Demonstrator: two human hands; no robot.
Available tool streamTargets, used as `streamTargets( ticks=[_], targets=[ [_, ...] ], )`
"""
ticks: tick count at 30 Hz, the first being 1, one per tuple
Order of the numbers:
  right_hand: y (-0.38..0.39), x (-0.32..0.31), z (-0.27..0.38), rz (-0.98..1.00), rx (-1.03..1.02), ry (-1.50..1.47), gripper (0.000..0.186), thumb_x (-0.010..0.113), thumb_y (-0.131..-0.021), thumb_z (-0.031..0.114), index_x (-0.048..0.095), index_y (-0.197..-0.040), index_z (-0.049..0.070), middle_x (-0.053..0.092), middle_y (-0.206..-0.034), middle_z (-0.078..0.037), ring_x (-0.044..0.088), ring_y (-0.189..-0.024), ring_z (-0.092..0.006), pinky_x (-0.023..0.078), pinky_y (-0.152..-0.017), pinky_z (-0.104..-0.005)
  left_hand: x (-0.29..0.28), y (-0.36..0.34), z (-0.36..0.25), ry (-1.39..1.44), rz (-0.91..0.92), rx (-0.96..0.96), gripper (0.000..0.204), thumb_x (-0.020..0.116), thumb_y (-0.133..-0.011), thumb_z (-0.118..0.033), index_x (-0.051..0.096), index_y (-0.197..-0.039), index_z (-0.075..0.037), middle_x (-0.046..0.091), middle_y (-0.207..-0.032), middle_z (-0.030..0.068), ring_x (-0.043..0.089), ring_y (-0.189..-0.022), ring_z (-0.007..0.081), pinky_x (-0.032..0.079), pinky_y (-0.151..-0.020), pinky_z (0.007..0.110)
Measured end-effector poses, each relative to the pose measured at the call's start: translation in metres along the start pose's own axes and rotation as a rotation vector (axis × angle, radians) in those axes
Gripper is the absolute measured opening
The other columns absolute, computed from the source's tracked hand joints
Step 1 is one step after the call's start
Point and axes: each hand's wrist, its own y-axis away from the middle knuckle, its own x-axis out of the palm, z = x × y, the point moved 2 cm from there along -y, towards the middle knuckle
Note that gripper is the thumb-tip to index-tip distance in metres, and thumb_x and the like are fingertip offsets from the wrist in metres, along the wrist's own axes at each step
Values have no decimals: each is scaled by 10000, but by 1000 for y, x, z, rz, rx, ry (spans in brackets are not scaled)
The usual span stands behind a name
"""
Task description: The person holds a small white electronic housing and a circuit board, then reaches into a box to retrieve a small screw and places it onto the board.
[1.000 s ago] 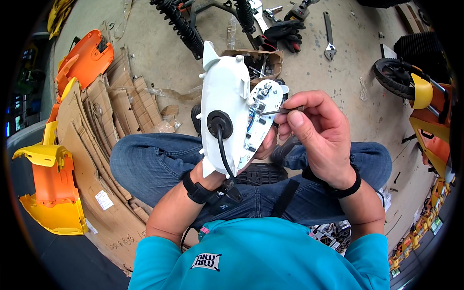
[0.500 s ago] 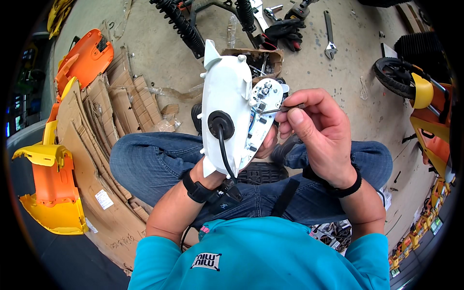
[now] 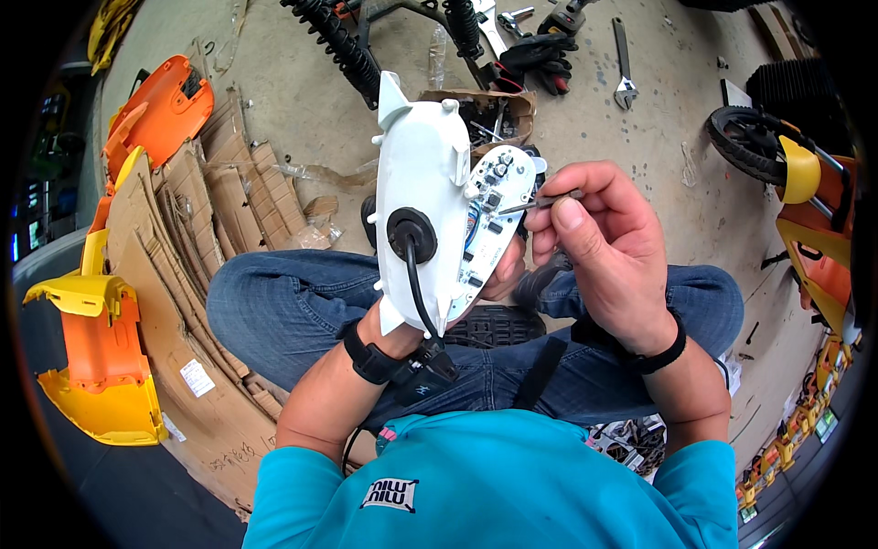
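A white plastic housing (image 3: 422,169) is held upright over my lap, a black cable (image 3: 422,293) coming out of its round black grommet (image 3: 412,234). Along its right side sits a white circuit board (image 3: 490,233) with small dark parts on it. My left hand (image 3: 506,272) is closed around the lower part of both, mostly hidden behind them. Between thumb and fingertips, my right hand (image 3: 594,233) pinches a slim screwdriver-like tool (image 3: 525,208). Its thin metal shaft points left at the board's right edge; I cannot tell whether the tip touches.
Ahead on the floor are an open cardboard box (image 3: 512,114) of metal parts, black gloves (image 3: 540,62) and an adjustable wrench (image 3: 623,69). Flattened cardboard (image 3: 197,302) and orange-yellow panels (image 3: 102,339) lie at left. A wheel (image 3: 745,146) stands at right.
The housing and board have shifted slightly left in my left hand. The tool's tip now lies nearer the board's right edge. My right hand has barely moved.
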Motion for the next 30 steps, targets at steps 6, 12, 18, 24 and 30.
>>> streamTargets(
  ticks=[6,12,18,24,30],
  targets=[
    [0,-1,0,-2,12,11,201,537,-954,116,525,-1116,-2,620,-944,-71,564,-801,-83,491,-727,-232,5,-1,0,20,-2,6,760,276,-880,-712,571,-716,-32,449,-559,8,266,-466,100,202,-467,268],
    [0,-2,0,-11,9,29,189,511,-968,136,512,-1104,5,620,-960,-76,565,-793,-84,487,-709,-229,6,0,-2,68,24,32,726,319,-893,-680,548,-744,-8,498,-597,36,275,-469,109,210,-462,274],
    [-2,2,3,-141,49,81,177,438,-1000,181,456,-1091,31,610,-924,-90,547,-683,-73,470,-634,-209,9,-1,-8,118,54,33,716,349,-890,-671,534,-715,-1,472,-573,35,276,-471,109,212,-464,272],
    [-1,-4,7,-101,166,206,188,435,-1005,200,463,-1094,36,510,-672,8,456,-565,-31,368,-516,-171,-7,-4,-5,114,386,59,398,569,-861,-435,510,-835,-42,433,-668,14,315,-577,104,218,-503,242],
    [0,1,12,-75,158,488,182,493,-985,180,529,-1047,14,456,-616,51,401,-561,-24,332,-513,-186,3,-2,-5,170,124,21,677,385,-876,-651,533,-715,-9,400,-551,7,275,-489,105,208,-464,269]
  ],
)
